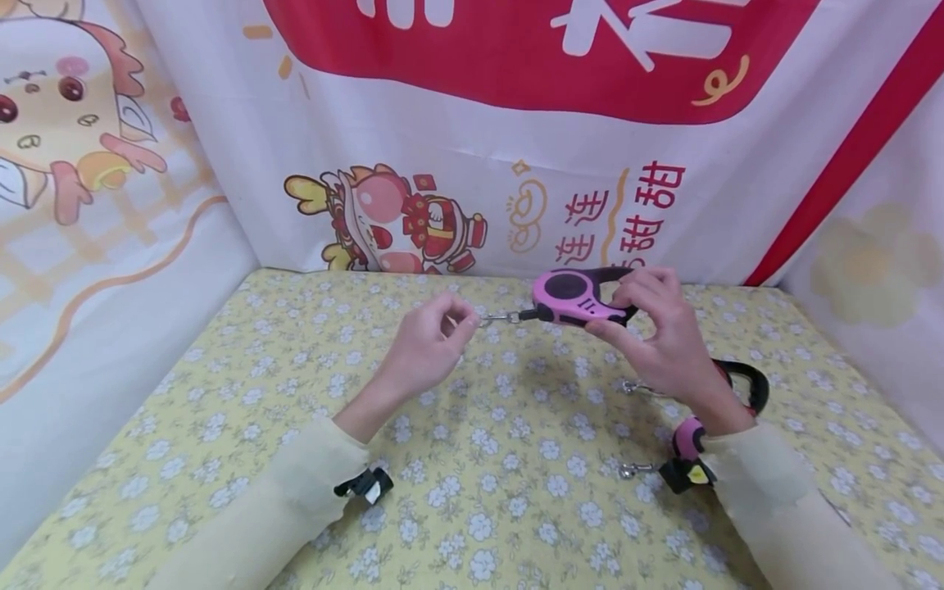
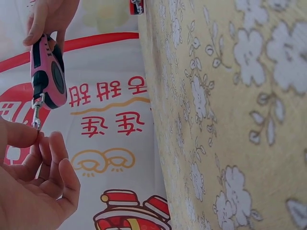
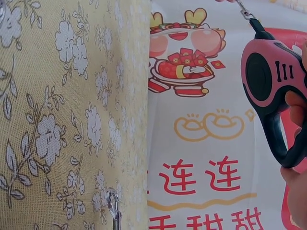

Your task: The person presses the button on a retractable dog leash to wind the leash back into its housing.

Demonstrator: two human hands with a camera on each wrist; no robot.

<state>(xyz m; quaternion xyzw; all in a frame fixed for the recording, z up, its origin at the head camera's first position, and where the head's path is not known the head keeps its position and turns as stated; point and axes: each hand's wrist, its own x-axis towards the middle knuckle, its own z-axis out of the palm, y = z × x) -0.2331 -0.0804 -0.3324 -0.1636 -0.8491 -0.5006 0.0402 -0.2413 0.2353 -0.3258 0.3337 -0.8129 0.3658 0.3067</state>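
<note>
A pink and black retractable dog leash (image 1: 566, 295) is held up above the table by my right hand (image 1: 656, 328), whose fingers and thumb grip its looped handle. The metal clip (image 1: 498, 317) at the leash's end points left. My left hand (image 1: 431, 340) pinches the clip's tip between thumb and forefinger. In the left wrist view the clip (image 2: 37, 115) runs straight from the leash body (image 2: 48, 76) to the pinching fingertips. The right wrist view shows the pink casing (image 3: 268, 72) and black handle, with the right fingers partly cut off by the frame edge.
Beneath my right forearm lie a second pink leash (image 1: 688, 438) with its clip (image 1: 636, 470), and a red and black one (image 1: 752, 385) with another clip (image 1: 630, 387). My forearm partly hides both. A flowered cloth (image 1: 479, 492) covers the table, and a printed curtain (image 1: 457, 131) hangs behind.
</note>
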